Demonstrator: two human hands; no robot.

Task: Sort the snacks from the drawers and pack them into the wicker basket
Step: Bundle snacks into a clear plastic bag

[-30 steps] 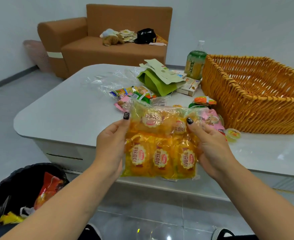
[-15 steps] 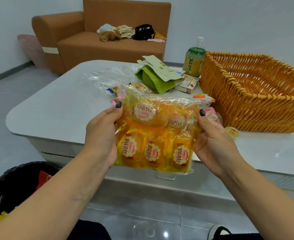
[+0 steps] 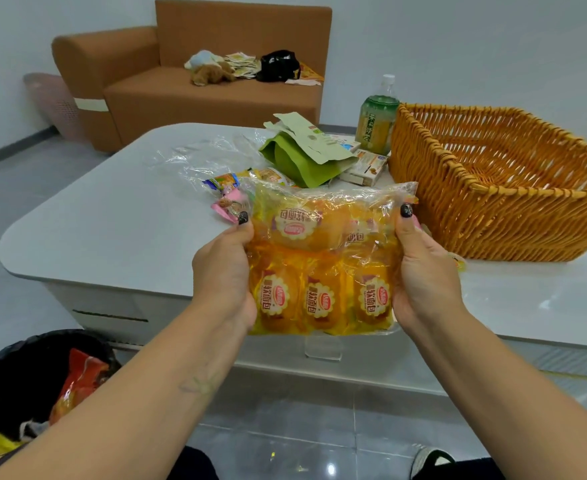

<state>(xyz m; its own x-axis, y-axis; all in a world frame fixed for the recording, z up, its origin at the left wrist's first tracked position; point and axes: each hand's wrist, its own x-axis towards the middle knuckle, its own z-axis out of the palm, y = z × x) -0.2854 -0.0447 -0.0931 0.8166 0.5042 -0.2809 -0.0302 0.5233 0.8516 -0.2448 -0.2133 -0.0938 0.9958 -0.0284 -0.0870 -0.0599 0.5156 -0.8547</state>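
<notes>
A clear plastic bag of yellow wrapped soft breads (image 3: 321, 265) hangs upright in front of me, over the near edge of the white table (image 3: 122, 230). My left hand (image 3: 224, 275) grips its left side and my right hand (image 3: 423, 271) grips its right side, thumbs on the front. The empty wicker basket (image 3: 499, 216) stands on the table to the right, just beyond my right hand. Small snack packets (image 3: 228, 194) lie on the table behind the bag, partly hidden.
A green paper bag (image 3: 302, 157), small boxes (image 3: 366, 166) and a green drink bottle (image 3: 377, 123) stand behind the snacks, left of the basket. A black bin (image 3: 25, 386) with wrappers sits at lower left. A brown sofa (image 3: 195, 84) is beyond the table.
Both hands have lifted the bag of breads a little higher and spread it wider; my right thumb now sits nearer the bag's top right corner.
</notes>
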